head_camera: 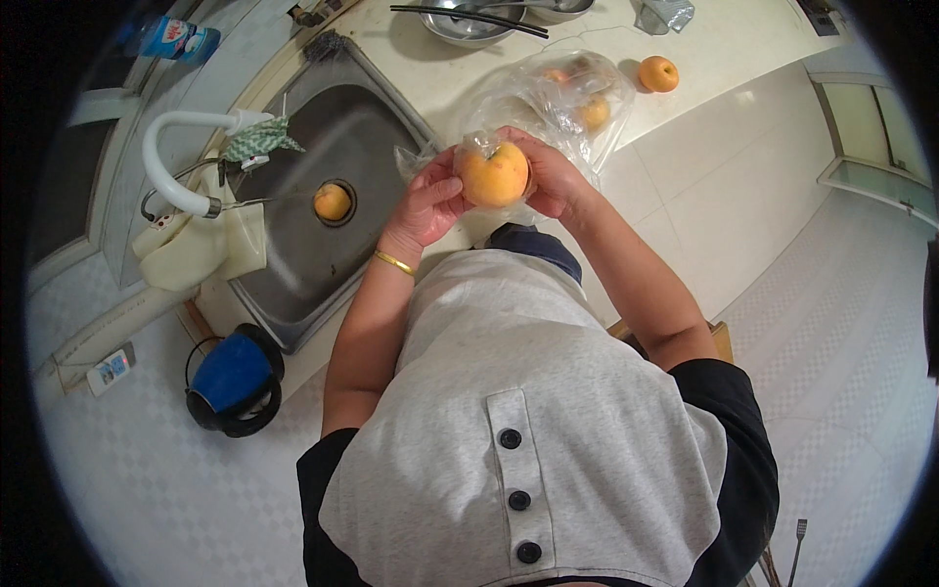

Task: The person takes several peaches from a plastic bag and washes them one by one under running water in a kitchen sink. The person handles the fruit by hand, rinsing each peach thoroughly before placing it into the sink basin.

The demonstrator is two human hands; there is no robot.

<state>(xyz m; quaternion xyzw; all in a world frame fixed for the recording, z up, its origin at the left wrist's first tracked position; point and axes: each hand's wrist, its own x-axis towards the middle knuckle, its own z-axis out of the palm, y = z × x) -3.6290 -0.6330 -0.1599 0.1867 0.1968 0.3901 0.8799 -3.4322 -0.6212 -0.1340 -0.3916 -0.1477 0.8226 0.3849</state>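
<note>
Between my two hands is a yellow peach (496, 176), with clear plastic film around its edges. My left hand (424, 204) grips it from the left, thumb against its side. My right hand (559, 179) curls behind the peach from the right, its fingertips partly hidden. Just beyond lies a clear plastic bag (506, 92) on the counter, with several more peaches showing through it. One loose peach (659, 74) sits to the right of the bag. Another peach (331, 201) rests at the drain of the metal sink (293, 282).
A white curved faucet (158, 150) with a green patterned cloth (257, 141) reaches over the sink. Pale rubber gloves (194, 246) drape over its left rim. Black chopsticks (469, 20) lie across a metal bowl (469, 33). A blue kettle (235, 374) stands at the lower left.
</note>
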